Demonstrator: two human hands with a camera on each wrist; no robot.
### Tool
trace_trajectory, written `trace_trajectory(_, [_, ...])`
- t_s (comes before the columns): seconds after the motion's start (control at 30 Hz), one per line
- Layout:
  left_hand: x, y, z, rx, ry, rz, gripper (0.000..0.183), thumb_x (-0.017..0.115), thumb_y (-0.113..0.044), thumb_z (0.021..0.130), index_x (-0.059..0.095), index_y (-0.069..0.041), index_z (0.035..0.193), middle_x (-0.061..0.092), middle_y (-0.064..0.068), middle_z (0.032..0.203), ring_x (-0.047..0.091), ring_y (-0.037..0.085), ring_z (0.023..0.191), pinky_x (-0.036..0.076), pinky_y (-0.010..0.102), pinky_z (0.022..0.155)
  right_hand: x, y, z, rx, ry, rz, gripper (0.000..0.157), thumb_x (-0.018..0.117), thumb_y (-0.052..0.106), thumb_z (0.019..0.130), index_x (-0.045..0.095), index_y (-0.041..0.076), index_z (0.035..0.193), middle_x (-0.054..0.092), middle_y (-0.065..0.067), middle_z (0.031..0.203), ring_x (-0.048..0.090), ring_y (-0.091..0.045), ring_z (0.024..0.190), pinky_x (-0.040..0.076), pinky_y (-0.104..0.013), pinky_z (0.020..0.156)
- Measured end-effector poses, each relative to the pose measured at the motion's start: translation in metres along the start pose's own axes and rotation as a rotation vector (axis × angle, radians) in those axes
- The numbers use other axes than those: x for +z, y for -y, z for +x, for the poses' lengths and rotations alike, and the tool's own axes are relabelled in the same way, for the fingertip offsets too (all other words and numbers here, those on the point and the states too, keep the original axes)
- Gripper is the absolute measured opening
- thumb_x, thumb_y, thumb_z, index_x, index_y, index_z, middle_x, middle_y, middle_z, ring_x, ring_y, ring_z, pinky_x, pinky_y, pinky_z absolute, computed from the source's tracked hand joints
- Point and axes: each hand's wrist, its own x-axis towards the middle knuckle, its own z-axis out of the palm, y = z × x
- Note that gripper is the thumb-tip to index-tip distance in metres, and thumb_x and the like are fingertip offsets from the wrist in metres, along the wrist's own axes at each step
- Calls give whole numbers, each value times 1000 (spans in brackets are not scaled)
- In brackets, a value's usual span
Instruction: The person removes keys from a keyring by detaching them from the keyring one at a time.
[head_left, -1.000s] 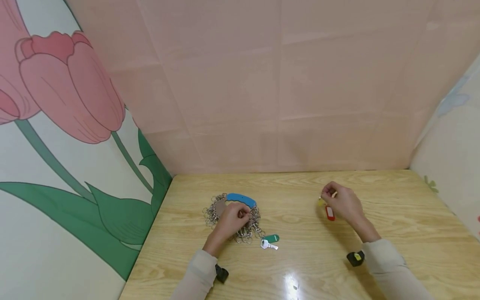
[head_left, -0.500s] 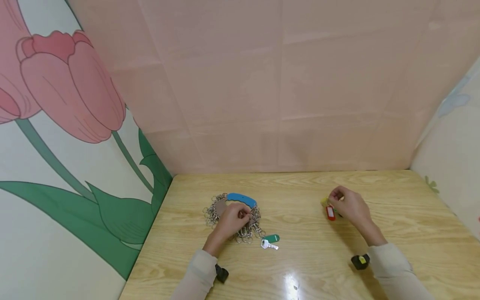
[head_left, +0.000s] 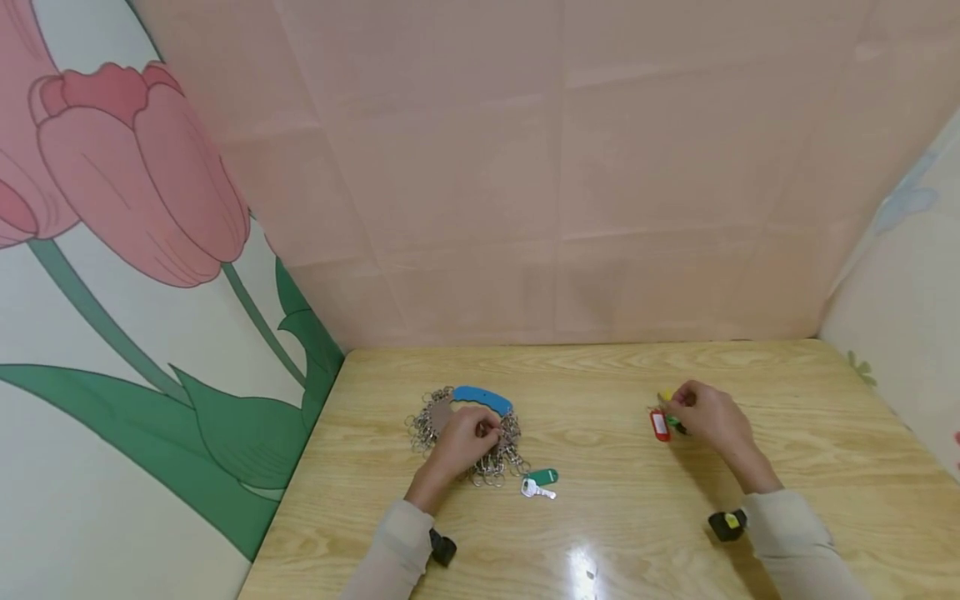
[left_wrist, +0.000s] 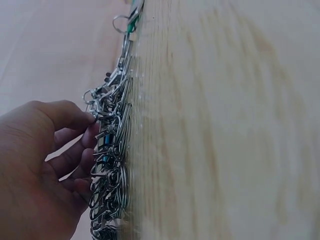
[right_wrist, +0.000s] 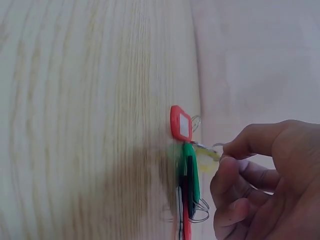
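Note:
My left hand [head_left: 463, 437] rests at a bunch of metal key rings and clips [head_left: 491, 473] fanned on a brown base with a blue handle [head_left: 483, 398]. In the left wrist view, its thumb and forefinger pinch a small metal clip [left_wrist: 95, 112]. At the right, my right hand [head_left: 716, 421] pinches the ring of a yellow key tag [right_wrist: 207, 159], blurred, with a key on it. Right beside it stands a red key tag [right_wrist: 180, 124] with a white label. Close below are a green tag [right_wrist: 191, 180] and more tags, partly hidden by the hand in the head view.
A silver key [head_left: 537, 489] with a green tag [head_left: 542, 477] lies by the bunch. Behind the wood-grain table [head_left: 600, 517] rises a pinkish cloth wall [head_left: 465, 167]; a tulip-patterned wall [head_left: 142, 175] stands left. Black wrist cameras hang under both sleeves.
My right hand has moved a little right and nearer, taking the yellow key tag with it; a green tag now shows by the red one. The left hand stays put.

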Motion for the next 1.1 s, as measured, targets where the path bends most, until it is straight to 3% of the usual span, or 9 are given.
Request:
trace_trajectory(0.27, [0, 0, 1, 0, 6, -2, 7, 72, -13, 102, 79, -15, 103, 73, -4, 95, 59, 5, 77, 52, 24, 71, -4, -5, -1, 44, 72, -10, 30, 66, 24, 103, 67, -5, 106, 68, -11, 85, 57, -21, 71, 44, -34, 59])
trace_trajectory(0.47, [0, -1, 1, -4, 12, 7, 8, 72, -13, 102, 80, -13, 105, 73, -3, 96, 59, 5, 78, 52, 23, 71, -5, -6, -1, 48, 80, -3, 30, 66, 24, 102, 67, -5, 107, 68, -9, 82, 58, -19, 68, 44, -33, 58])
trace_trajectory(1.1, [-1, -2, -1, 1, 10, 8, 10, 71, -13, 103, 79, -12, 109, 74, 0, 101, 59, 6, 80, 52, 24, 73, 7, 10, -5, -10, 33, 25, 34, 68, 29, 104, 70, -5, 111, 73, -13, 92, 60, -17, 71, 46, -34, 59])
